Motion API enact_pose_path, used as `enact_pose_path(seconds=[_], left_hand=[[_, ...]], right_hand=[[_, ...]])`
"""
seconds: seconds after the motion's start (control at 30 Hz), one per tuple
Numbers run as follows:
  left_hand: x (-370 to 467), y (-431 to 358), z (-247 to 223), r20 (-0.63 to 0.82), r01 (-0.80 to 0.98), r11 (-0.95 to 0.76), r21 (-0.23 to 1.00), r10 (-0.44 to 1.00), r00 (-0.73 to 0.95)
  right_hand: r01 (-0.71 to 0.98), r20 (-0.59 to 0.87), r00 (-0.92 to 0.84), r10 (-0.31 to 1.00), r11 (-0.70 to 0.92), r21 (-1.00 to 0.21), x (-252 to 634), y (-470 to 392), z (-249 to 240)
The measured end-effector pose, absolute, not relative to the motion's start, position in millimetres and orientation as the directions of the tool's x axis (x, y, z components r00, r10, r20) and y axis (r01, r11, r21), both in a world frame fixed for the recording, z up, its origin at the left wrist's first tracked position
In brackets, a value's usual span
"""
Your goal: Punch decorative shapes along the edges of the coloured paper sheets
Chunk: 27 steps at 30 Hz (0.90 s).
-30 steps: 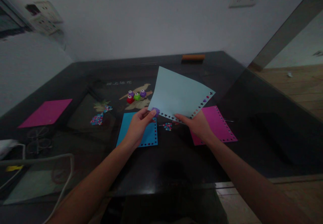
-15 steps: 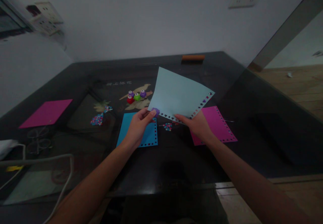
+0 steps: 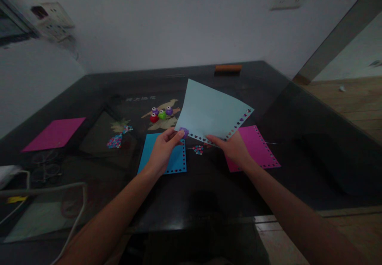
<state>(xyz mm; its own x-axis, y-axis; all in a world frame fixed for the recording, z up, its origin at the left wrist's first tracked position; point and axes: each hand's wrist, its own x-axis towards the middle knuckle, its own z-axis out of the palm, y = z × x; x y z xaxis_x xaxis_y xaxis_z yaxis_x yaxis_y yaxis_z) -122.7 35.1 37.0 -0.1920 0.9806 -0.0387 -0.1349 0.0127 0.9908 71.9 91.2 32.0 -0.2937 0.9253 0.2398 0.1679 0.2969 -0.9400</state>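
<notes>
A pale, light-blue sheet (image 3: 211,108) with small punched shapes along two edges is held up above the dark table. My left hand (image 3: 164,147) pinches its lower left corner, together with a small purple object (image 3: 184,132). My right hand (image 3: 234,147) grips the lower edge, thumb on top and fingers hidden beneath. Under my left hand lies a blue sheet (image 3: 176,163) with holes along its edges. A pink sheet (image 3: 258,149), also punched along its edges, lies partly beneath my right hand. Small coloured bits (image 3: 198,150) lie between these two sheets.
Several round purple, green and red pieces (image 3: 162,114) sit behind the blue sheet. Further left are colourful bits (image 3: 115,141), another pink sheet (image 3: 55,133) and scissors (image 3: 45,169). A brown cylinder (image 3: 228,68) lies at the back edge.
</notes>
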Motion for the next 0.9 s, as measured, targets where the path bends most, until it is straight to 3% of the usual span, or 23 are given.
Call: enact_pose_path(seconds=[0.9], left_hand=[[-122.9, 36.6, 35.8, -0.004, -0.080, -0.014, 0.997, 0.975, -0.224]], right_hand=[[0.191, 0.250, -0.276, 0.928, 0.308, -0.932, 71.3, 90.4, 35.2]])
